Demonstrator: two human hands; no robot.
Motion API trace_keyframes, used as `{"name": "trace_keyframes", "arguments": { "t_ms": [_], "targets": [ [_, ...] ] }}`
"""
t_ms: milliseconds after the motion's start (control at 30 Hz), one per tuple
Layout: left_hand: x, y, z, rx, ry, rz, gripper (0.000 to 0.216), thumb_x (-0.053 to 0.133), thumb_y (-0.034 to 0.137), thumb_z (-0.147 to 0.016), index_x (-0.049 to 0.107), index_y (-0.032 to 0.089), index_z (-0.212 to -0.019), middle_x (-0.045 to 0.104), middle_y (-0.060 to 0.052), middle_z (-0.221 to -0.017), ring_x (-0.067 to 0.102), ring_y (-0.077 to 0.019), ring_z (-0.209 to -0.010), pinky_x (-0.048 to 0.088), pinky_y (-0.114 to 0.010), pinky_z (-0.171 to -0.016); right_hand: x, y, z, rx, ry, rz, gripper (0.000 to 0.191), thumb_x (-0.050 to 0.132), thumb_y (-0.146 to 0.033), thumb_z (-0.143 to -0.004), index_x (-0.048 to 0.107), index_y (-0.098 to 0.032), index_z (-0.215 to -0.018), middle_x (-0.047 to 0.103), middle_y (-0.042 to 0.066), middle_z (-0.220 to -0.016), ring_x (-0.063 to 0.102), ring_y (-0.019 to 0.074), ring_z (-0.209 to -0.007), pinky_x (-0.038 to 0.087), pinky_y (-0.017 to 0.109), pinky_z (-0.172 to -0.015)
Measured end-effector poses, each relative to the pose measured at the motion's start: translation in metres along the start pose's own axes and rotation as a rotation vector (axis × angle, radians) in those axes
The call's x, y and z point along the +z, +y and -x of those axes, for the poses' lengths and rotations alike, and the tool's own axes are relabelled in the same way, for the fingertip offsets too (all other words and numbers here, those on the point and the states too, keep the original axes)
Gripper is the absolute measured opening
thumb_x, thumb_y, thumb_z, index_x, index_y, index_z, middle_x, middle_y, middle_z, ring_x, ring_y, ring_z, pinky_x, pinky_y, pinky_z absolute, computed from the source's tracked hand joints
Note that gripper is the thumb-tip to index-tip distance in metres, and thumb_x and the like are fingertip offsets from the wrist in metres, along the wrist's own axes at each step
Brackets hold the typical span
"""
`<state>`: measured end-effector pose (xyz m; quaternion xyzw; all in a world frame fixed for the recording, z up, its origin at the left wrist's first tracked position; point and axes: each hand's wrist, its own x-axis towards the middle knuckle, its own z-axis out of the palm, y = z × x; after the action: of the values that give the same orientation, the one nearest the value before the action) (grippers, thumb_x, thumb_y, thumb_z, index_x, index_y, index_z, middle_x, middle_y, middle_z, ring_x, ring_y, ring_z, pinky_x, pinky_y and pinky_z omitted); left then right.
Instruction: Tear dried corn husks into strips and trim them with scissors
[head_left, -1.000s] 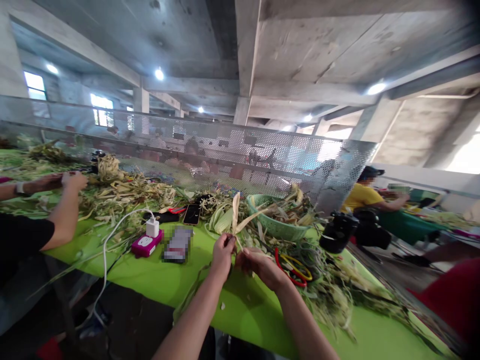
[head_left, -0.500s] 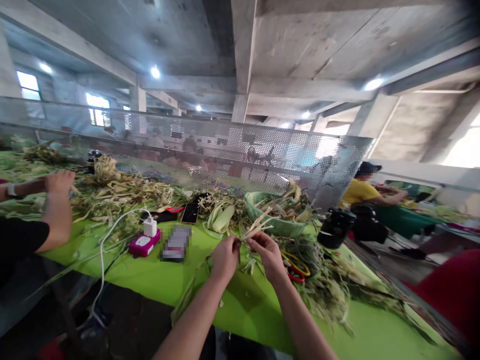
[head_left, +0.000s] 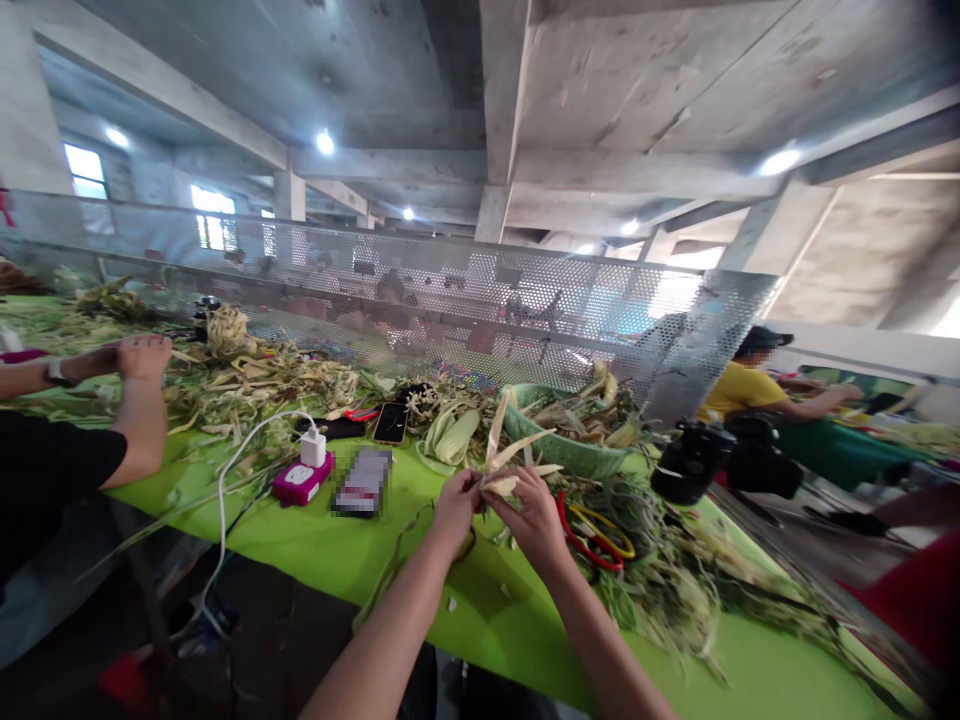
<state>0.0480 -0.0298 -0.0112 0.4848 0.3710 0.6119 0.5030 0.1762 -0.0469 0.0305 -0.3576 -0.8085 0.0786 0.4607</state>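
Note:
Pale strips of corn husk fan upward from between my two hands, spread like petals. My left hand is closed, pinching the bundle at its lower left. From the other side my right hand pinches the strips near their base, its fingertips almost meeting the left ones. Just beyond the hands sits a green plastic basket with dry husks in it. A whole pale green husk lies to the left of the basket. Red- and yellow-handled tools rest right of my right hand.
A purple power strip with a white charger and cable, plus two phones, lie to the left on the green tabletop. Loose husks pile along a perforated metal screen. A co-worker's arm reaches in at far left.
The husk strips, bunched toward the right before, now spread apart with one pointing up. My right hand has shifted slightly on the bundle. The whole view has swung a little left.

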Motion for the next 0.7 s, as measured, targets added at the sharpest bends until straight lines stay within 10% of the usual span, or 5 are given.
{"name": "trace_keyframes", "arguments": {
  "t_ms": [433,700],
  "targets": [
    [-0.001,0.006,0.003,0.048,-0.079,-0.06,0.023,0.059,0.037,-0.073,0.057,0.015,-0.072,0.046,0.004,-0.059,0.039,-0.0099,-0.057,0.029,-0.023,-0.056,0.003,0.015,0.003,0.09,0.126,-0.097,0.023,0.054,-0.029,-0.085,0.069,-0.023,-0.102,0.067,0.008,-0.102,0.061,0.0227,-0.096,0.045,0.033,-0.087],
    [0.001,0.013,0.013,0.234,-0.135,-0.284,0.021,0.051,0.031,-0.083,0.065,0.016,-0.086,0.06,-0.001,-0.073,0.049,-0.0135,-0.066,0.037,-0.024,-0.063,0.005,0.018,0.002,0.398,0.112,-0.471,0.03,0.06,-0.045,-0.078,0.071,-0.017,-0.073,0.066,0.004,-0.071,0.057,0.0187,-0.067,0.045,0.029,-0.068]
  ]
}}
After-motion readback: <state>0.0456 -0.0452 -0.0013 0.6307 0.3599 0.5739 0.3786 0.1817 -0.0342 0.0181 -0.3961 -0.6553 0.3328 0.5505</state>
